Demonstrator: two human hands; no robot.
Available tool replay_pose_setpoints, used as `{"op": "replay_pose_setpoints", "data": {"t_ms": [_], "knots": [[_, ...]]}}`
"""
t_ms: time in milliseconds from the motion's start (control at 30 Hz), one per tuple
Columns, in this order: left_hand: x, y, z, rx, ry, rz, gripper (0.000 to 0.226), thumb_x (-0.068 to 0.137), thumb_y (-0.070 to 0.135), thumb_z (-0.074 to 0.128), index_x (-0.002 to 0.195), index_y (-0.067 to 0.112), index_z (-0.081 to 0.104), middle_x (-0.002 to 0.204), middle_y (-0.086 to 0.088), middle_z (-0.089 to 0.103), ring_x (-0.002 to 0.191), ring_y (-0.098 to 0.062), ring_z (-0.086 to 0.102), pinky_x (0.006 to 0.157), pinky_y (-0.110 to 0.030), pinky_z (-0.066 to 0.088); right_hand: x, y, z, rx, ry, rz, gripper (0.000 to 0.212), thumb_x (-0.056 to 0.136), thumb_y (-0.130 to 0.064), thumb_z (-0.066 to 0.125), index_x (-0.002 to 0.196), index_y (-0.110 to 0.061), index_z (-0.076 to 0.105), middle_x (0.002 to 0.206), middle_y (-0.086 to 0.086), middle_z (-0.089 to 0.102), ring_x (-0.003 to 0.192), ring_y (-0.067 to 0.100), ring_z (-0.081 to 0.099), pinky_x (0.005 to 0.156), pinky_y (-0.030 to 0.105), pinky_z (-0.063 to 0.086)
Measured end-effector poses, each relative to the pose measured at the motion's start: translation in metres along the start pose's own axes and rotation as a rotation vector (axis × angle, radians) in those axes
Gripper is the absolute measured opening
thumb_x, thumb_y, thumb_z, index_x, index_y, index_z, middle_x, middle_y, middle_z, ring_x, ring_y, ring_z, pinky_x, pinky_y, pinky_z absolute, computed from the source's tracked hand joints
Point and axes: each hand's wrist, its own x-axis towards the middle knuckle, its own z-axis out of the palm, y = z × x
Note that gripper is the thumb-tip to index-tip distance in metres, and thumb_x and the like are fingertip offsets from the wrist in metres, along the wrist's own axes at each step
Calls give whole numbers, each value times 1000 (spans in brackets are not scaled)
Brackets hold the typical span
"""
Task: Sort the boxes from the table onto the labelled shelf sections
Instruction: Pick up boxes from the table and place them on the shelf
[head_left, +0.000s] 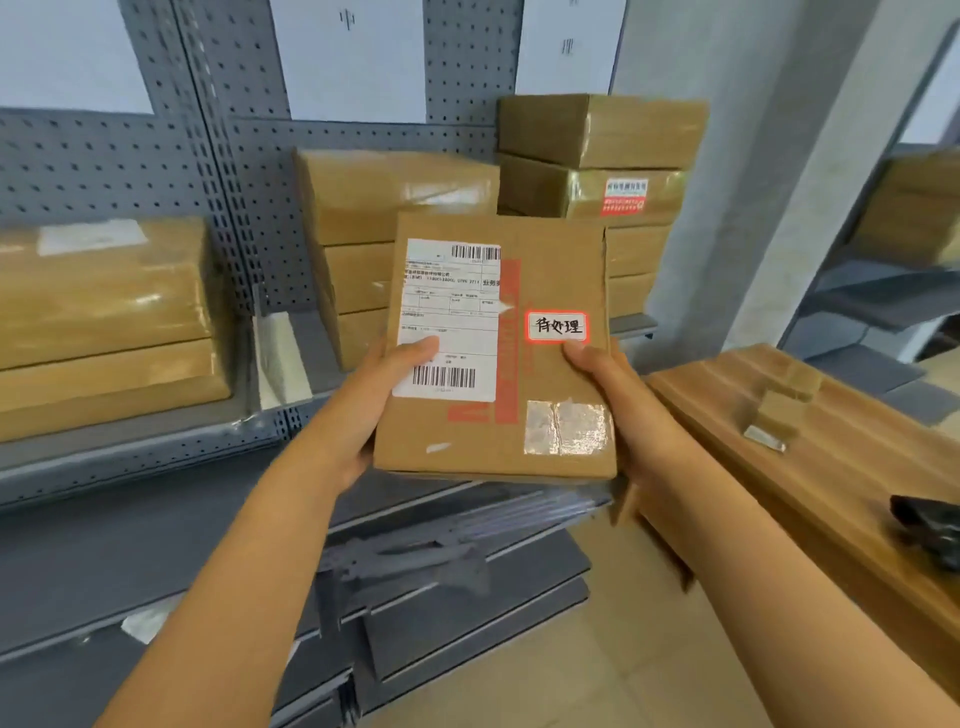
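I hold a flat brown cardboard box (550, 270) up in front of the shelf with both hands. It carries a white shipping label with barcodes and a small red-framed sticker with handwritten characters. My left hand (379, 395) grips its lower left edge, thumb on the label. My right hand (618, 395) grips the lower right edge, thumb just under the sticker. Behind it, the grey shelf (130, 447) holds stacks of taped boxes: a left stack (104, 322), a middle stack (374, 208) and a taller right stack (597, 156). White section signs (348, 57) hang on the pegboard above.
A wooden table (831, 467) stands to the right with small taped packets (784, 400) and a dark object (930, 530) on it. A white divider (280, 358) separates shelf sections. Lower grey shelves (441, 597) jut out below. A grey pillar (753, 182) rises right of the shelf.
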Motion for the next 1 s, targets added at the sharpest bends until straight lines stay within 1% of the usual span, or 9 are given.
{"op": "replay_pose_setpoints", "data": {"t_ms": [200,267,333,433,567,700,800,900,1000], "knots": [[56,49,36,35,-49,133,39,95,38,56,134,31,56,110,6,75,98,-14,73,81,-36,57,56,-56,-36,-49,-28,-108,62,86,-48,63,143,-26,48,129,3,68,117,25,66,105,47,48],[69,64,46,58,-53,166,39,95,38,57,133,33,55,111,6,75,98,-15,73,78,-34,58,71,-69,-45,-49,-54,-122,63,88,-48,63,144,-26,47,129,3,68,116,24,67,99,43,52],[79,77,55,80,-38,202,33,96,38,56,128,35,55,106,9,76,93,-12,74,68,-28,60,85,-80,-51,-41,-71,-150,55,93,-46,61,143,-27,48,126,1,70,113,22,69,95,39,55],[90,92,68,121,20,231,28,96,38,55,124,34,57,101,10,77,87,-10,75,61,-23,58,107,-93,-60,-42,-104,-187,46,97,-41,56,141,-29,50,125,-1,70,113,21,69,100,44,52],[103,106,86,111,134,245,29,94,39,57,121,29,61,100,5,78,86,-14,75,70,-31,56,139,-112,-74,-40,-194,-195,52,93,-44,63,140,-29,49,126,1,70,113,24,68,101,51,51],[114,123,114,81,272,276,20,93,37,60,111,29,64,92,4,78,77,-13,76,74,-34,53,165,-140,-93,-13,-228,-194,47,92,-40,65,135,-29,50,117,-1,73,103,21,72,95,49,56],[123,136,134,81,329,283,26,91,39,62,114,26,66,97,2,78,80,-14,76,76,-34,53,189,-155,-108,13,-258,-195,57,89,-41,69,139,-27,47,119,0,72,103,22,72,96,51,55],[130,143,152,102,349,281,33,90,44,62,117,26,66,103,2,77,82,-14,75,77,-33,53,210,-169,-120,34,-261,-184,73,76,-48,75,140,-25,47,118,2,73,104,25,72,97,54,54],[140,148,163,97,317,367,40,92,43,60,129,28,61,117,3,73,101,-15,69,87,-36,52,227,-188,-131,74,-237,-173,80,68,-53,75,138,-23,51,116,4,74,101,26,73,89,52,58]]}}
